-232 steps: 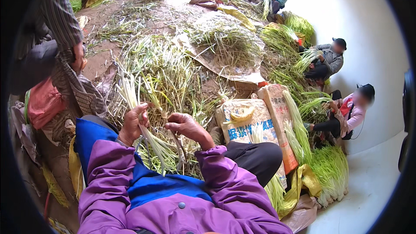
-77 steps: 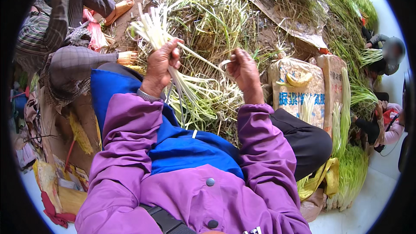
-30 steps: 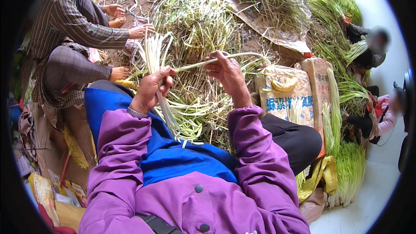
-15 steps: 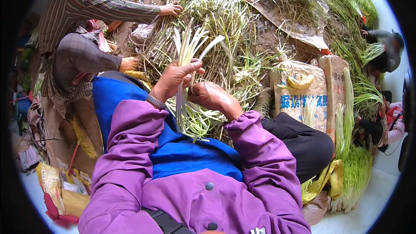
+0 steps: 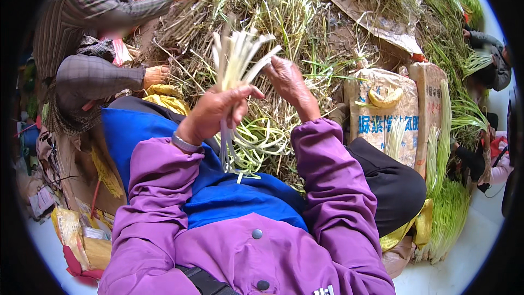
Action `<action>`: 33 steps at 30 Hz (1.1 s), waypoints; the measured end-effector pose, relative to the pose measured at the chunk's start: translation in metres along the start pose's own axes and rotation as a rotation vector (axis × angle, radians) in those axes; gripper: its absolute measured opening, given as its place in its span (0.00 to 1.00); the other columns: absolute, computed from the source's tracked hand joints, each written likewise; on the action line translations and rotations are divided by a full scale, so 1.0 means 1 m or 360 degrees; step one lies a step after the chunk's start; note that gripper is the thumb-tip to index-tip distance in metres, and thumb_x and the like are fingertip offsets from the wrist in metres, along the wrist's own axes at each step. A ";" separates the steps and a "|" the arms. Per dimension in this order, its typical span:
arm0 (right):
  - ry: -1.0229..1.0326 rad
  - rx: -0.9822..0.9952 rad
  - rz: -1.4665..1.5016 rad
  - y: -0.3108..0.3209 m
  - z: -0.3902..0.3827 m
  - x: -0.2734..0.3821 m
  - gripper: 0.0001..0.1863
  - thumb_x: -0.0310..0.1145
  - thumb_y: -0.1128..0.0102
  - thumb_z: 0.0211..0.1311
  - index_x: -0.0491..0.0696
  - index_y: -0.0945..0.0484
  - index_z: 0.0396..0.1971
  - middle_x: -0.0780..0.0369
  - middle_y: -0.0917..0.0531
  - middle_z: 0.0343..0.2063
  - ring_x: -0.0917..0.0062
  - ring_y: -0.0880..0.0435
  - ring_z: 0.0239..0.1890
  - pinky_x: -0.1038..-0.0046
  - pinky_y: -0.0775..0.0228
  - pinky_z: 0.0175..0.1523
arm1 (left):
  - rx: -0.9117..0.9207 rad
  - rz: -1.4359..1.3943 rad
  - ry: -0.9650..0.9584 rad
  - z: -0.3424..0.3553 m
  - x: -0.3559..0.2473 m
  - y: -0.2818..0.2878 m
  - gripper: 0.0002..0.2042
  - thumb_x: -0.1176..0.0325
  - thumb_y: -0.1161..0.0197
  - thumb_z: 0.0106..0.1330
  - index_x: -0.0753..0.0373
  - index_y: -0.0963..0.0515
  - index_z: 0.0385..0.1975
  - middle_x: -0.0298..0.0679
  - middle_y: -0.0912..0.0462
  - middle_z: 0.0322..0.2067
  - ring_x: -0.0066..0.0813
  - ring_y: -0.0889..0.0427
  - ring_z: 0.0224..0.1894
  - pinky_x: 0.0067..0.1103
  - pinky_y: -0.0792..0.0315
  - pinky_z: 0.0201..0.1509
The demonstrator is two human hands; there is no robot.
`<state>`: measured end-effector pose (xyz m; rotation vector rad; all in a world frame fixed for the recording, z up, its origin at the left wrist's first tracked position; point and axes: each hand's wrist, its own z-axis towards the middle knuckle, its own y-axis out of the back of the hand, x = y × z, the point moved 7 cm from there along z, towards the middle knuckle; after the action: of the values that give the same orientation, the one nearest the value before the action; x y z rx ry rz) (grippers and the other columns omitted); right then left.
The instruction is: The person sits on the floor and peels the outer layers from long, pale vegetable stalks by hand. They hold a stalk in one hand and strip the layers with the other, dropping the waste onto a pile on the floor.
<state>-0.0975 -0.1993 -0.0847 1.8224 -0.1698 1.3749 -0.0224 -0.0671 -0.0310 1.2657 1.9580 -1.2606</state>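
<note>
My left hand (image 5: 215, 112) is closed around a bundle of pale, flat-leafed stalks (image 5: 233, 57), their white ends fanning upward and green leaf ends dangling toward the blue cloth (image 5: 139, 131) over my lap. Just to the right and a little higher, my right hand (image 5: 289, 84) has its thumb and forefinger pinched on one stalk that leans out of the bundle. Below and behind both hands, loose curled green leaves (image 5: 265, 142) lie on a heap of trimmed greens and straw (image 5: 251, 5).
A co-worker (image 5: 71, 27) sits close at left, reaching over the heap. Printed paper sacks (image 5: 357, 98) with a yellow curved object (image 5: 382, 97) stand right of my knee, beside upright bundles of greens (image 5: 450, 216). Other people (image 5: 491, 65) sit along the right wall. Cardboard and plastic scraps (image 5: 79, 235) lie lower left.
Since half a second ago, my right hand has risen from below my left hand to the top of the bundle. The co-worker's arm has shifted up and left over the heap.
</note>
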 end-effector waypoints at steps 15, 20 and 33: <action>-0.0845 -0.0176 -0.0068 0.012 0.001 -0.160 0.17 0.36 0.51 0.64 0.42 0.26 0.47 0.54 0.18 0.36 0.75 0.19 0.30 0.69 0.22 0.37 | 0.0145 -0.0639 -0.0573 -0.018 -0.051 0.030 0.15 0.61 0.56 0.72 0.67 0.33 0.48 0.28 0.33 0.13 0.20 0.33 0.17 0.22 0.33 0.27; -0.1199 0.0062 -0.0272 -0.032 0.000 -0.205 0.19 0.39 0.48 0.64 0.40 0.28 0.46 0.53 0.20 0.35 0.74 0.20 0.30 0.70 0.25 0.36 | -0.0059 -0.0524 -0.0444 -0.008 -0.045 0.037 0.15 0.65 0.48 0.68 0.73 0.32 0.45 0.28 0.36 0.11 0.16 0.37 0.13 0.17 0.36 0.22; -0.0542 -0.0397 0.1193 0.037 -0.004 -0.100 0.10 0.33 0.42 0.61 0.44 0.22 0.39 0.65 0.18 0.28 0.87 0.23 0.26 0.83 0.31 0.31 | -0.0694 0.0109 -0.0292 -0.005 -0.033 0.050 0.11 0.67 0.44 0.65 0.67 0.25 0.42 0.27 0.31 0.13 0.12 0.34 0.14 0.12 0.39 0.18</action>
<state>-0.1603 -0.2557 -0.1494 1.8330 -1.2474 1.4117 0.0378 -0.0696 -0.0249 0.9540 1.9027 -0.8217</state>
